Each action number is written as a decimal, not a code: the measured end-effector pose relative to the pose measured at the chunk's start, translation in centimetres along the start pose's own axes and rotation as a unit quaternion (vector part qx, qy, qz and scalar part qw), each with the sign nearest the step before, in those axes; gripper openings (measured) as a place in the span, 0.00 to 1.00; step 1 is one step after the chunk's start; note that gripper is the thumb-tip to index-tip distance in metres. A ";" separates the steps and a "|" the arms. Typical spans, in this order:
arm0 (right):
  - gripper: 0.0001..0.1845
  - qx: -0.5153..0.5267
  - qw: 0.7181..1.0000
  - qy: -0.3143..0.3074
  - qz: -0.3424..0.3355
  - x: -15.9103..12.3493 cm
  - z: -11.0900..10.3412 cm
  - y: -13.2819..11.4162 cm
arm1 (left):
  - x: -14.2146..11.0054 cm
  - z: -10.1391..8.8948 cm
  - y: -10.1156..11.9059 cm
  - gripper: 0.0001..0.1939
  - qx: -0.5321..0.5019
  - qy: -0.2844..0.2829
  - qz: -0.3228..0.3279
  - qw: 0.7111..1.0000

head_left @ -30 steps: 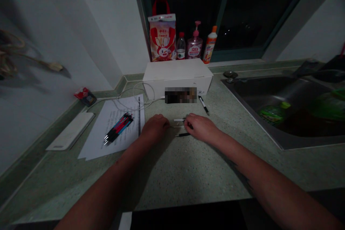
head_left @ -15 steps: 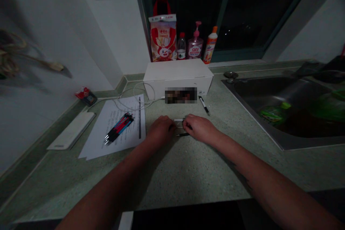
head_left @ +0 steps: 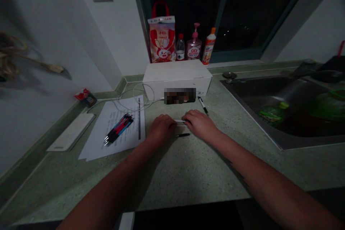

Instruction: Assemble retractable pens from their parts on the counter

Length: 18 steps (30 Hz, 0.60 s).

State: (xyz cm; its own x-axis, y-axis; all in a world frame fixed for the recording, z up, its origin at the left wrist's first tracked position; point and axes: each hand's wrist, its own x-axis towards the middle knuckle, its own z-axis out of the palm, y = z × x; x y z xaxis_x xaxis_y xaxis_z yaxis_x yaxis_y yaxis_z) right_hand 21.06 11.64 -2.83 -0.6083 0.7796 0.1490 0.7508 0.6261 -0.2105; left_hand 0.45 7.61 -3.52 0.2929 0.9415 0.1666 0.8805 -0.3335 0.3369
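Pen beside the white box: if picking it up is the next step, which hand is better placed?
Right, I'd say. The pen lies just beyond the right hand; the left hand is farther off. Whether either hand is free is unclear.

Countertop (head_left: 172, 176): speckled, stone-like, matt finish. Sink (head_left: 250, 122): metal, with dull sheen; window-sill pump bottle (head_left: 193, 49): translucent pink plastic. Printed sheets (head_left: 101, 143): smooth white paper; box (head_left: 177, 71): matt white, apparently cardboard.
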 end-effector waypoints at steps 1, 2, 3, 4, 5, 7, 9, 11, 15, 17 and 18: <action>0.11 -0.002 1.000 0.000 0.001 0.0 0.0 0.0 | 0.0 -0.1 -0.1 0.09 -0.005 0.001 -0.005 1.000; 0.11 -0.002 1.000 -0.001 0.003 0.0 0.0 0.0 | 0.0 -0.1 -0.1 0.09 -0.010 0.001 -0.011 1.000; 0.11 -0.002 1.000 -0.001 0.004 0.0 -0.1 0.0 | 0.0 -0.2 -0.1 0.09 -0.014 0.004 -0.018 1.000; 0.11 -0.001 1.000 -0.002 0.004 -0.1 -0.1 0.0 | 0.0 -0.3 -0.2 0.09 -0.016 0.009 -0.027 0.999; 0.11 0.001 1.000 -0.003 0.003 -0.1 -0.2 0.0 | 0.0 -0.4 -0.2 0.09 -0.017 0.016 -0.037 0.999; 0.11 0.002 1.000 -0.005 0.003 -0.1 -0.3 -0.1 | 0.1 -0.5 -0.3 0.09 -0.014 0.030 -0.057 0.998; 0.11 0.001 1.000 -0.009 0.005 -0.1 -0.4 -0.1 | 0.2 -0.6 -0.4 0.10 -0.012 0.029 -0.067 0.997; 0.11 -0.003 1.000 -0.014 0.010 -0.1 -0.5 -0.1 | 0.4 -0.5 -0.5 0.10 -0.011 0.018 -0.066 0.998; 0.12 -0.009 1.000 -0.016 0.011 -0.1 -0.8 -0.2 | 0.6 -0.4 -0.4 0.10 -0.015 0.009 -0.062 0.998; 0.12 -0.012 1.000 -0.020 0.015 -0.2 -0.9 -0.2 | 0.6 -0.4 -0.3 0.10 -0.026 0.010 -0.064 0.998; 0.12 -0.013 0.999 -0.024 0.017 -0.2 -1.0 -0.3 | 0.6 -0.5 -0.2 0.09 -0.030 0.009 -0.065 0.997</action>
State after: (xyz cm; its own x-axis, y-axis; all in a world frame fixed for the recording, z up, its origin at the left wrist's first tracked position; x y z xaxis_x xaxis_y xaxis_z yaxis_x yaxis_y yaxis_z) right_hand 21.21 11.33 -1.83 -0.5936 0.7989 0.0965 0.7771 0.6003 -0.1892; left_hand 0.25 8.20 -3.01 0.1703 0.9761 0.1348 0.8867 -0.2115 0.4112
